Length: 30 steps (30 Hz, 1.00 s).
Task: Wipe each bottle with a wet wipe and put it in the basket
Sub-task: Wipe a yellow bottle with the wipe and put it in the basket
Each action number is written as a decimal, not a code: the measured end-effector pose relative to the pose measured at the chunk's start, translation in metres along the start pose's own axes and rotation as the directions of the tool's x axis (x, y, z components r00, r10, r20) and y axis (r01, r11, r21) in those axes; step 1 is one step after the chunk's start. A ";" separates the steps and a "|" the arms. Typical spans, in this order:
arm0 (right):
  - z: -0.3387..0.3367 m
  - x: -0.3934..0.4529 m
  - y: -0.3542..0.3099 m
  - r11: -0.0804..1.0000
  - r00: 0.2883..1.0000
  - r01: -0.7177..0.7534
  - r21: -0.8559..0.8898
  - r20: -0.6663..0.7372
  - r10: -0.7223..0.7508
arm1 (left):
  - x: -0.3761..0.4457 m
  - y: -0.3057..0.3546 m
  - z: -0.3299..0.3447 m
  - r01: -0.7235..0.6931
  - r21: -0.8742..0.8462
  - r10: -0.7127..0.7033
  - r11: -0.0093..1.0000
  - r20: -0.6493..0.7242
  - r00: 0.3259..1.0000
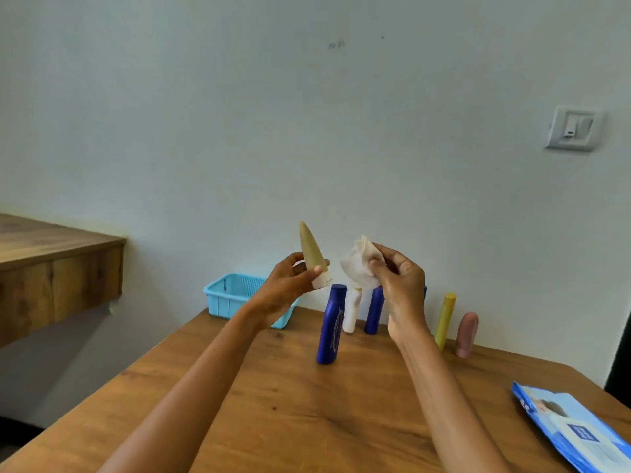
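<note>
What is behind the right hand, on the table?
Behind the right hand, which holds the wet wipe, stand a white bottle and a blue bottle. The hand and wipe cover their tops.

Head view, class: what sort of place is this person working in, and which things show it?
Probably a room in a home, not a workshop. A wooden table stands against a plain painted wall with a wall switch, and on it are toiletry bottles and a small blue basket.
</note>
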State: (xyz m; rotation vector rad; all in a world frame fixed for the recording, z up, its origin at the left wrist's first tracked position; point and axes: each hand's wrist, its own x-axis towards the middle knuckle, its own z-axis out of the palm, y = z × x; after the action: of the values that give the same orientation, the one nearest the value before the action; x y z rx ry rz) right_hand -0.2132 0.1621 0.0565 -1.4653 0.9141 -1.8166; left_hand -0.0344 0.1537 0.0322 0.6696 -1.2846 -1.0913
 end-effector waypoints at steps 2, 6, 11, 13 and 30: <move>-0.003 0.003 -0.001 0.997 0.997 0.065 -0.033 -0.049 -0.066 | 0.004 0.012 0.005 0.013 -0.275 0.024 0.961 0.131 0.991; -0.002 0.002 -0.006 0.944 0.953 0.275 -0.182 -0.079 -0.293 | 0.007 0.005 0.019 0.007 -0.445 0.097 0.896 0.212 0.973; 0.005 -0.004 -0.010 0.824 0.885 0.452 -0.341 0.056 -0.463 | 0.012 -0.011 0.032 0.010 -0.428 0.099 0.904 0.231 0.968; 0.011 -0.009 -0.009 0.794 0.871 0.488 -0.364 0.145 -0.469 | 0.014 -0.011 0.034 -0.027 -0.416 0.124 0.909 0.208 0.970; 0.018 -0.015 -0.014 0.675 0.758 0.649 -0.349 0.363 -0.541 | 0.010 -0.010 0.026 -0.038 -0.502 0.214 0.864 0.298 0.930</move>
State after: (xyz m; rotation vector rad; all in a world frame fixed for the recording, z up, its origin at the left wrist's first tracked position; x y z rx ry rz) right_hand -0.1930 0.1792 0.0625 -2.4716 0.8264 -1.8674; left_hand -0.0627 0.1454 0.0324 0.0024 -1.2487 -1.3967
